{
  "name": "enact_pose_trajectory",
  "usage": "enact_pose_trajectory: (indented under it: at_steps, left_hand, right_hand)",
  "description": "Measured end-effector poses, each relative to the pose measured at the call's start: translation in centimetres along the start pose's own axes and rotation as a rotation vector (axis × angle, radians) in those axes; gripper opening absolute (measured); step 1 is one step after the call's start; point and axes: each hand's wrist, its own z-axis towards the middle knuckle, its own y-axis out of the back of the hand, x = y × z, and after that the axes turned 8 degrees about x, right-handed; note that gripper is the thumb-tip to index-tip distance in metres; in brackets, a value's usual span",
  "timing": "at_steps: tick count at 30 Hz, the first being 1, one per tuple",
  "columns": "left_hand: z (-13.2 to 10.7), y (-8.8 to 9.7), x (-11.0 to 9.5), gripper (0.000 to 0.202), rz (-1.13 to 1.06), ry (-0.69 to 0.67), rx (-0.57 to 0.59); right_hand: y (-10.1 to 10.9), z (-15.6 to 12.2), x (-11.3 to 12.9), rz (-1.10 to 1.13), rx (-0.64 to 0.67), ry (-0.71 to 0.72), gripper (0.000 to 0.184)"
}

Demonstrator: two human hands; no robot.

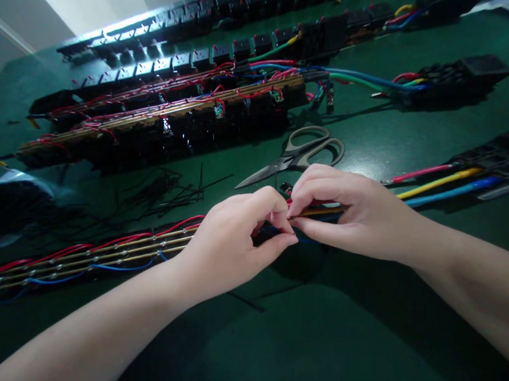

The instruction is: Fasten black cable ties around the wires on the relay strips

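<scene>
My left hand is closed in a pinch, thumb against curled fingers, over the wired metal strip assembly. Facing it, my right hand also pinches with thumb and forefinger, the fingertips of both hands almost meeting. Whatever they grip is small and dark, mostly covered by the fingers. Brass-coloured rails with red and blue wires run out to the left from beneath my left hand. To the right, a red cable, a yellow cable and a blue cable lead into a black housing.
Grey-handled scissors lie just beyond my hands. Thin black ties are scattered at left beside a clear plastic bag. Further back lie a wired black strip, a black plug end and more socket strips on the green table.
</scene>
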Motion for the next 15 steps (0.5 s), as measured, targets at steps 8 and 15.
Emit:
enact_pose_trajectory:
  at_steps: [8, 15]
  left_hand:
    - [0.01, 0.12, 0.05, 0.015, -0.051, 0.03, 0.0]
    - [0.16, -0.15, -0.09, 0.019, 0.034, 0.003, -0.013]
  right_hand:
    - [0.1, 0.02, -0.16, -0.029, 0.013, 0.023, 0.006]
    - [-0.17, -0.09, -0.22, -0.006, -0.024, 0.031, 0.008]
